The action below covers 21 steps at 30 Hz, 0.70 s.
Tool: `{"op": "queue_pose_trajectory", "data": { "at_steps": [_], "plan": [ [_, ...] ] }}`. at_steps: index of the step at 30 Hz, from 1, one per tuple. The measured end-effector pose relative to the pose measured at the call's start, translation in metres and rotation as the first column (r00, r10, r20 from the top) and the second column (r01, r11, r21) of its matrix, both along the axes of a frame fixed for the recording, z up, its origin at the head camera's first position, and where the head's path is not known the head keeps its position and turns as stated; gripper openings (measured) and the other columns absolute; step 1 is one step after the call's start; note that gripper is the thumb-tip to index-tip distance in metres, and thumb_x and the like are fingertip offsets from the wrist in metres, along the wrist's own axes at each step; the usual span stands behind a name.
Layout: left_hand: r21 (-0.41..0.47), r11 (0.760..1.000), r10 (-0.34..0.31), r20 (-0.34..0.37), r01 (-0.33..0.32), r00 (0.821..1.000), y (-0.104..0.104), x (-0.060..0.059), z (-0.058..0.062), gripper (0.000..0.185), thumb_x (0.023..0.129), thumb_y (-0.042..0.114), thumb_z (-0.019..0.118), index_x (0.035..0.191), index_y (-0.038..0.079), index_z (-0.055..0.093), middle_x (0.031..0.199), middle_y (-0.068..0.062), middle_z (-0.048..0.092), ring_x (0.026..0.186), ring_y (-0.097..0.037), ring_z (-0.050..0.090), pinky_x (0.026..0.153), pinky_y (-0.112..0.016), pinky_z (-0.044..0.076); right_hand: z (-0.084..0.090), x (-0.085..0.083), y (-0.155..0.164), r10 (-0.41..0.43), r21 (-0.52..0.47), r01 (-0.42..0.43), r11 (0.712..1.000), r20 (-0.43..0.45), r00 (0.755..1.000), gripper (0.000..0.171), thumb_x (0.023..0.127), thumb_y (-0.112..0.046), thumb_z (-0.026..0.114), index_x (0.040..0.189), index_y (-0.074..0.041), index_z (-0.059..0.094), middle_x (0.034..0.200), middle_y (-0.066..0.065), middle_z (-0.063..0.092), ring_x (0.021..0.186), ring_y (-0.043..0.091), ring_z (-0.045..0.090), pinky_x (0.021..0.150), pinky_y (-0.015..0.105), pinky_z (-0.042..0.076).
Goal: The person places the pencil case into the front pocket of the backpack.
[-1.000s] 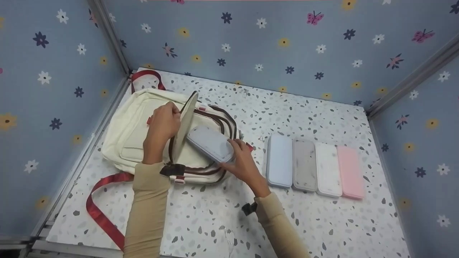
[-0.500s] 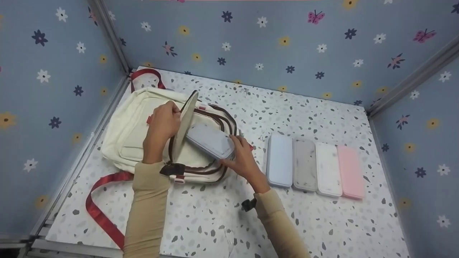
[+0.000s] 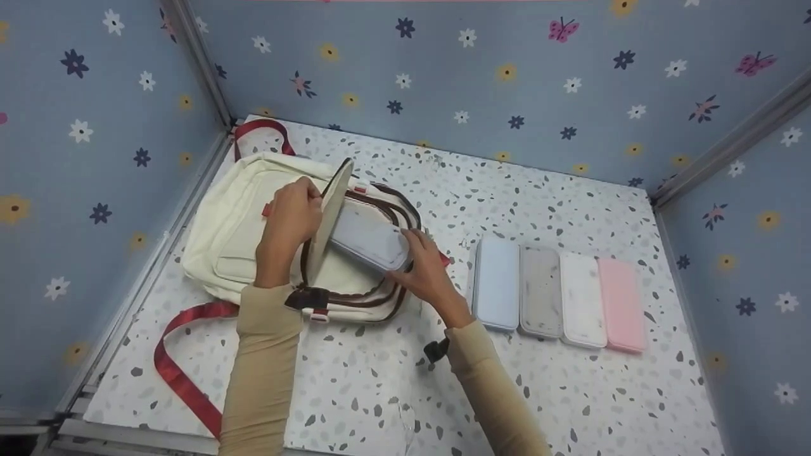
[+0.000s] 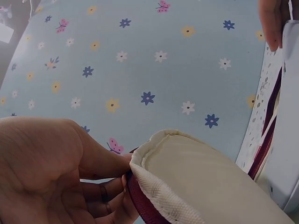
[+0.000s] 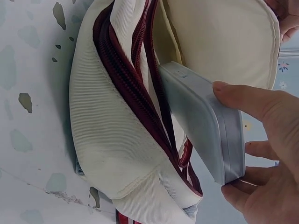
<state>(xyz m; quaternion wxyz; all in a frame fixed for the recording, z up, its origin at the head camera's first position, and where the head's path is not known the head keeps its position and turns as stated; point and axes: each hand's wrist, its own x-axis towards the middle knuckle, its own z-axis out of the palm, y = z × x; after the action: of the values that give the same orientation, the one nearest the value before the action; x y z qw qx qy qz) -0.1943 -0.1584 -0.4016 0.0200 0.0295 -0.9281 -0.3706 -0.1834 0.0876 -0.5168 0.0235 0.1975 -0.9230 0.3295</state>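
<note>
On speckled table [image 3: 538, 190], one backpack [image 3: 234, 228], flap pinched by left hand [image 3: 288, 218], right hand [image 3: 426, 272] gripping one grey case [image 3: 370, 237], four cases [image 3: 557, 296] beside.

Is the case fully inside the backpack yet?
No, partly in. The case slants into the backpack, its near end gripped by the right hand.

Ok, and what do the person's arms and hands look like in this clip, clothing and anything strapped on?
Both arms wear long beige sleeves, the left sleeve and the right sleeve, reaching to the wrists. A small black device sits at each wrist: left wrist device, right wrist device. The left hand and right hand are bare, without gloves.
</note>
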Motion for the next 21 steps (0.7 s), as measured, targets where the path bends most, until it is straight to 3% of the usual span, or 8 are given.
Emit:
{"op": "queue_pose_trajectory", "data": {
  "at_steps": [10,21],
  "plan": [
    [0.009,1.000,0.006,-0.006,-0.006,1.000,0.001,-0.001,-0.001,0.016,0.095,0.008,0.046,0.100,-0.003,0.057,0.101,-0.021,0.059,0.101,-0.036,0.054,0.089,-0.049,0.042,-0.010,-0.012,-0.011,0.019,-0.009,-0.019,1.000,0.079,0.997,0.084,0.075,-0.024,0.081,0.144,-0.003,0.037,0.150,0.023,0.033,0.140,0.036,0.029,0.114,0.044,0.026],
    [-0.003,1.000,0.015,-0.008,-0.015,1.000,0.005,0.000,-0.001,0.017,0.094,0.007,0.047,0.101,-0.004,0.058,0.101,-0.021,0.060,0.100,-0.037,0.055,0.088,-0.050,0.042,-0.017,-0.023,-0.027,0.039,-0.004,-0.039,0.999,0.061,0.997,0.085,0.075,-0.017,0.079,0.144,0.002,0.033,0.150,0.024,0.031,0.140,0.035,0.029,0.116,0.041,0.023]
  ]
}}
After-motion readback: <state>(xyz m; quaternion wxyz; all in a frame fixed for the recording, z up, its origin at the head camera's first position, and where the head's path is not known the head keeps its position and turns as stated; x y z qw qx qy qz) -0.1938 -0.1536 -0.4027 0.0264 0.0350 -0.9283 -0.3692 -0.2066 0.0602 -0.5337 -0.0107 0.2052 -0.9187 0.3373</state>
